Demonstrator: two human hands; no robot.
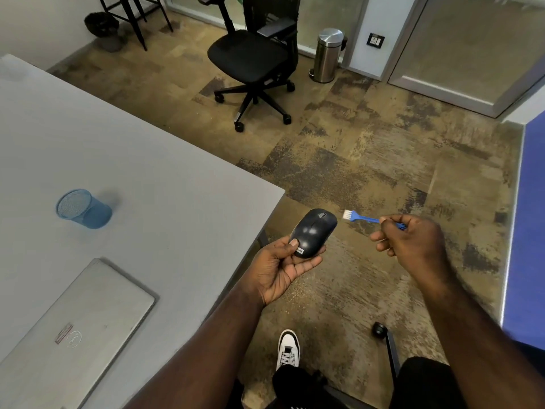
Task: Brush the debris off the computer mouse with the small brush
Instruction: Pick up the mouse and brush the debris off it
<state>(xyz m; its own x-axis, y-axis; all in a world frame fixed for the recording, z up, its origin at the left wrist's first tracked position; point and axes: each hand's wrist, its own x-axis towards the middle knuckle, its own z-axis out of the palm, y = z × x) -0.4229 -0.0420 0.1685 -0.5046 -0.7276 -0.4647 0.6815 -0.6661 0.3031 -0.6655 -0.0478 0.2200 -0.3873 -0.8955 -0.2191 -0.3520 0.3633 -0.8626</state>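
A dark computer mouse (314, 231) rests in my left hand (280, 268), top side up, held out past the table's corner over the carpet. My thumb presses on its near end. My right hand (413, 240) grips the blue handle of a small brush (364, 218). The brush's white bristles point left and hang just right of the mouse's front, a small gap away from it.
A grey table (118, 172) fills the left, with a blue mesh cup (84, 208) and a closed silver laptop (73, 329) on it. A black office chair (253, 60) and a steel bin (327, 56) stand farther back. A blue partition (528, 231) borders the right.
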